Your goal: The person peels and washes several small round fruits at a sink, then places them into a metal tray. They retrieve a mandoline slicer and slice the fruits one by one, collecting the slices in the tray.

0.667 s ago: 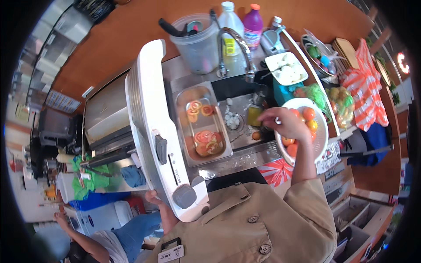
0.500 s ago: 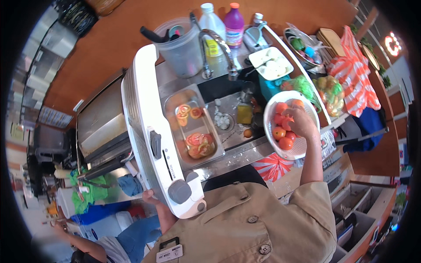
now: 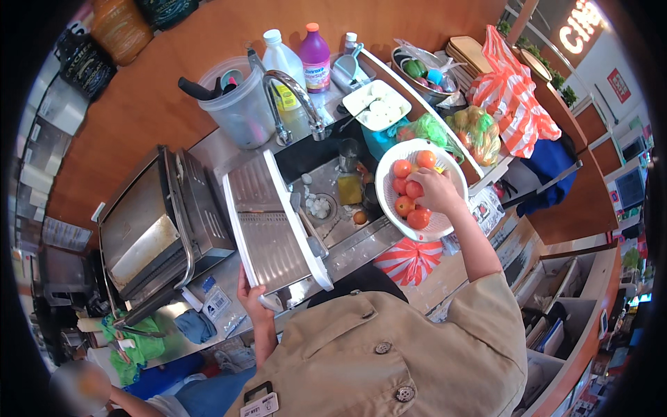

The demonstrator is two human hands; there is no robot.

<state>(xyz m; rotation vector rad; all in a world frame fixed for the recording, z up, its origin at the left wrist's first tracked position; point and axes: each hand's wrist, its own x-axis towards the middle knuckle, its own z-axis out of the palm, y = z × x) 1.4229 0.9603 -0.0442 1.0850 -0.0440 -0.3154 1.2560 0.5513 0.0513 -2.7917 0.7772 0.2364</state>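
My left hand is closed round the near end of a white mandoline slicer, its fingers at the edge beside the small foot. The slicer's ribbed metal plate and blade face up, and it lies slanted over the left part of the sink counter. My right hand reaches into a white colander at the sink's right side. Its fingers are closed on a tomato, partly hidden by them. Several other red tomatoes lie around it in the colander.
The sink holds a yellow sponge and whitish scraps. Behind stand a faucet, a utensil bucket and bottles. A white dish sits behind the colander. Left is a contact grill; another person is at lower left.
The slicer has turned from its side onto its base, plate now upward, covering the metal pan of tomato slices. My right hand stays in the colander among the tomatoes. The view has shifted.
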